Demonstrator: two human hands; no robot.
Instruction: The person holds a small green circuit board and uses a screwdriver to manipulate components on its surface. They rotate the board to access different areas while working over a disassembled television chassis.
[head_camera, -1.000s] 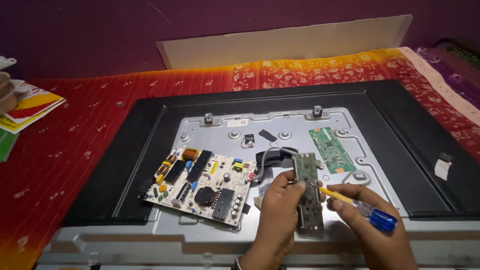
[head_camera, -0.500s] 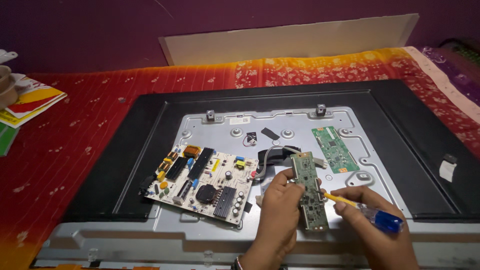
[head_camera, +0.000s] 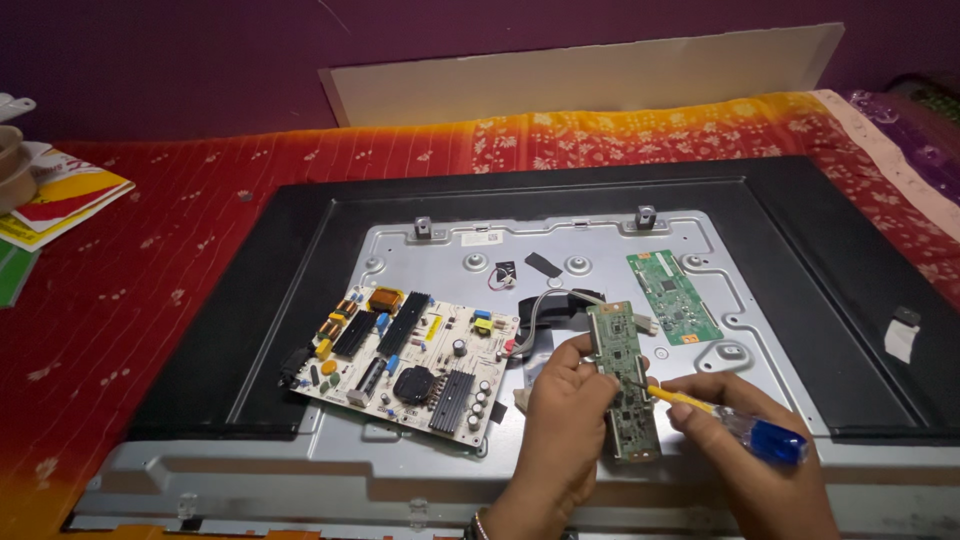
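Note:
My left hand (head_camera: 560, 420) grips a narrow green circuit board (head_camera: 622, 380) by its left edge, holding it above the metal back plate (head_camera: 590, 250) of a face-down television. My right hand (head_camera: 745, 440) holds a screwdriver (head_camera: 735, 425) with a blue handle and yellow shaft, its tip touching the narrow board near the middle. A large white power board (head_camera: 405, 360) with black heat sinks and capacitors lies on the plate to the left of my hands. A smaller green board (head_camera: 673, 297) sits on the plate just beyond my right hand.
The television's black frame (head_camera: 840, 300) rests on a red patterned cloth (head_camera: 130, 300). A grey cable (head_camera: 540, 310) loops between the boards. A white panel (head_camera: 590, 85) leans against the purple wall. Colourful booklets (head_camera: 60, 200) lie at the far left.
The view has shifted slightly. My hands and the narrow board have stayed in nearly the same place, with the screwdriver tip still against the board.

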